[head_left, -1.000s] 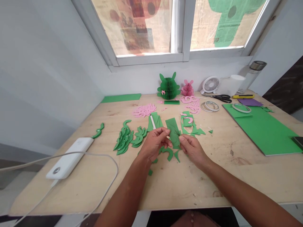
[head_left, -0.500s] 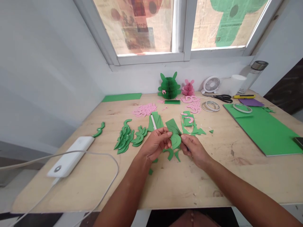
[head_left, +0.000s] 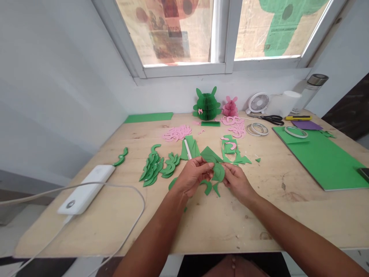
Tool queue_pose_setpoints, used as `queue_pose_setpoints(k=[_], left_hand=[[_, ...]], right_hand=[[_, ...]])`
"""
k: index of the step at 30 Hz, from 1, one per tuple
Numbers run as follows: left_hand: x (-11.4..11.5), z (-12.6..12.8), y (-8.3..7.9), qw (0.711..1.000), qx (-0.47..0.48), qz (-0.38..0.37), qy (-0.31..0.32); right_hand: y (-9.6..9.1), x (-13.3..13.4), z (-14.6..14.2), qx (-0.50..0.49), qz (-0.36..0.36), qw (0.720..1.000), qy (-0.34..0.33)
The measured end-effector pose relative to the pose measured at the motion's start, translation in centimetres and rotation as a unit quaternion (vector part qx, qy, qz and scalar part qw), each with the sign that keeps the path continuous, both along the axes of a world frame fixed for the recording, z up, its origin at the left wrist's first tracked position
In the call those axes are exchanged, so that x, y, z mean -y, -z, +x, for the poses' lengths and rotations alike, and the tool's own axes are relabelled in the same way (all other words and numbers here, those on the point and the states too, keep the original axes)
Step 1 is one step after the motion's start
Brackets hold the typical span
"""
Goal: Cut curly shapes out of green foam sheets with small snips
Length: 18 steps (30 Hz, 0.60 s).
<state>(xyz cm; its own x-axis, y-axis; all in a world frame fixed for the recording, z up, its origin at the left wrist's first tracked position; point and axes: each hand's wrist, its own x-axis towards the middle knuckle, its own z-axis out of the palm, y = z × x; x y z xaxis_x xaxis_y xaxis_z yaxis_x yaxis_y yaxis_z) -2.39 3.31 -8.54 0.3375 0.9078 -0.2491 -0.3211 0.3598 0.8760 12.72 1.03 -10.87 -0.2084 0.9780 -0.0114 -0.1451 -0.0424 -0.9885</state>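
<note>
My left hand (head_left: 196, 175) pinches a piece of green paper (head_left: 211, 154) that has curved outlines on it and a rounded, partly cut end (head_left: 219, 173). At the right edge of this paper, my right hand (head_left: 236, 181) has its fingers closed. A thin dark sliver shows by its fingertips, but what it grips is mostly hidden. Below the hands lie a curved green scrap (head_left: 206, 187) and a pointed scrap (head_left: 216, 189). Just beyond my left hand, a white pen (head_left: 187, 149) rests on green paper pieces (head_left: 194, 148).
Piles of green curved cutouts (head_left: 151, 169) and pink cutouts (head_left: 177, 133) lie left of centre. A white power bank (head_left: 86, 188) with a cable sits at left. Black-handled scissors (head_left: 273, 120), tape rolls (head_left: 259, 129) and a large green sheet (head_left: 319, 165) are at right. Paper figures (head_left: 206, 107) stand behind.
The green paper has turned and shifted slightly right in my left hand. My right hand has turned, and the dark thing seen under its fingers is now hidden.
</note>
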Motion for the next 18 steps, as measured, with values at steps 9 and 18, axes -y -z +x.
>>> queue_pose_setpoints(k=[9, 18], left_hand=[[0.19, 0.25, -0.19, 0.999, -0.025, 0.008, -0.026], [0.24, 0.24, -0.41, 0.999, -0.03, 0.022, -0.023]], right_hand=[[0.58, -0.02, 0.1, -0.026, -0.006, 1.0, 0.009], [0.2, 0.07, 0.06, -0.019, -0.002, 1.0, -0.004]])
